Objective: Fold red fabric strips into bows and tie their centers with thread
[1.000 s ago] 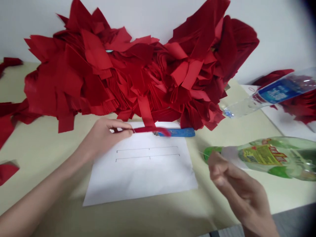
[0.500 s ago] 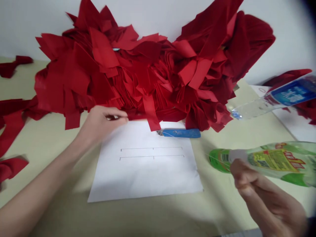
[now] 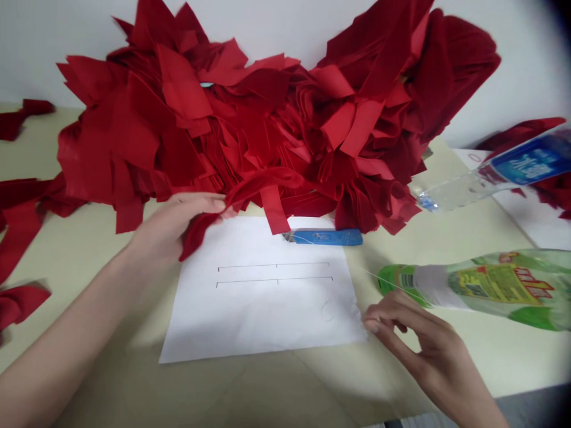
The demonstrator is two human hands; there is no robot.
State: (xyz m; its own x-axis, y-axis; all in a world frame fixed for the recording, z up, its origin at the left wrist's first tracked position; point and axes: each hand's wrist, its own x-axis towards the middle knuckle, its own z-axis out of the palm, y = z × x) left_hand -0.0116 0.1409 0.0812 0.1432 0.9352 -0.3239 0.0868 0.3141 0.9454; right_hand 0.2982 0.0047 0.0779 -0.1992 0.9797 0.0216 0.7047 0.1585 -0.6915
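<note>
My left hand [image 3: 178, 223] pinches a red fabric strip [image 3: 198, 233] over the top left corner of a white sheet [image 3: 267, 321] marked with two ruled lines. Right of the sheet, my right hand [image 3: 414, 339] has its thumb and forefinger pressed together; what they hold, if anything, is too small to make out. A thin thread passes near that hand. A big heap of red strips [image 3: 250, 131] lies behind the sheet. The blue cutter [image 3: 328, 237] rests on the sheet's upper right edge.
On the right lie a green-capped bottle [image 3: 495, 285] and a clear bottle with a blue label [image 3: 526, 163]. Behind them are another paper [image 3: 517, 214] and more red cloth. Loose red pieces [image 3: 22, 303] lie at the far left.
The strip in my left hand has come away from the heap's front edge and now curls over the sheet's corner. My right hand has moved left, off the green-capped bottle's neck to the sheet's edge.
</note>
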